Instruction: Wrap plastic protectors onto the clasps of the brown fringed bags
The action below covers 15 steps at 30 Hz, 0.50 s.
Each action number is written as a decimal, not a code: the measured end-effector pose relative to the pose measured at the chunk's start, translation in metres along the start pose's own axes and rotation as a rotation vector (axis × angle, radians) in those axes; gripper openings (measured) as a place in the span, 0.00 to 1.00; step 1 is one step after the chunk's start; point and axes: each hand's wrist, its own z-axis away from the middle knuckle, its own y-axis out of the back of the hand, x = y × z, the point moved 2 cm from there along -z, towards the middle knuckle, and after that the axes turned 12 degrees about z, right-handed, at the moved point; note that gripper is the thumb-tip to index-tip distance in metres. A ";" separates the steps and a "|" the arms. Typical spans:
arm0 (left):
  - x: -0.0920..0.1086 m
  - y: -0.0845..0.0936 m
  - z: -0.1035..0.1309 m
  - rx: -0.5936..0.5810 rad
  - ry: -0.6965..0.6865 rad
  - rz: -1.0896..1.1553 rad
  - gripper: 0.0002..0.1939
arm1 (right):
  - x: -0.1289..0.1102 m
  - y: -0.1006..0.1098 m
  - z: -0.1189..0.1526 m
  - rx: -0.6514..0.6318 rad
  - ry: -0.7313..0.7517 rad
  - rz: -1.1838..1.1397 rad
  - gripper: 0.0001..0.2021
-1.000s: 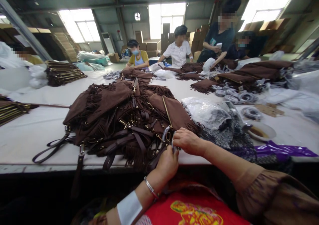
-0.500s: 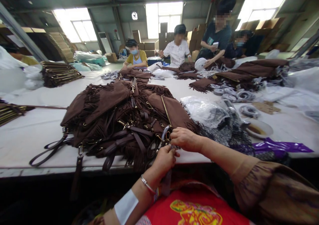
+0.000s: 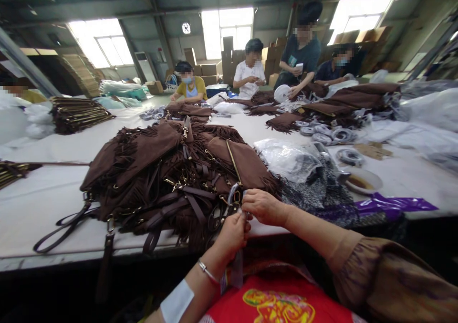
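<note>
Brown bags (image 3: 153,158): heaped on table (image 3: 39,213)
Left hand (image 3: 233,231): fingers pinching pale strip (image 3: 237,268)
Right hand (image 3: 264,206): beside gold ring (image 3: 234,195); cannot tell if fingers hold anything

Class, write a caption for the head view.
Left hand and right hand close together beside a pile of brown fringed bags on a white table.

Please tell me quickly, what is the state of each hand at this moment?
Left hand: closed, holding a translucent strip.
Right hand: closed, close beside the left one; what it pinches is too small to tell.
</note>
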 end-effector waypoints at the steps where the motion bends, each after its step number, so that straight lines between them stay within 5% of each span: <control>1: -0.002 -0.001 -0.001 0.032 -0.030 -0.053 0.25 | 0.000 -0.001 0.000 -0.003 -0.006 0.010 0.04; 9: -0.016 0.007 -0.022 0.085 -0.073 -0.161 0.31 | -0.009 0.014 0.017 0.121 -0.095 0.127 0.08; 12: -0.020 0.015 -0.034 0.067 -0.073 -0.160 0.34 | 0.010 0.035 0.046 0.281 -0.341 0.170 0.18; 15: -0.016 0.020 -0.036 0.089 -0.098 -0.259 0.33 | 0.062 0.061 0.103 0.458 -0.709 0.282 0.18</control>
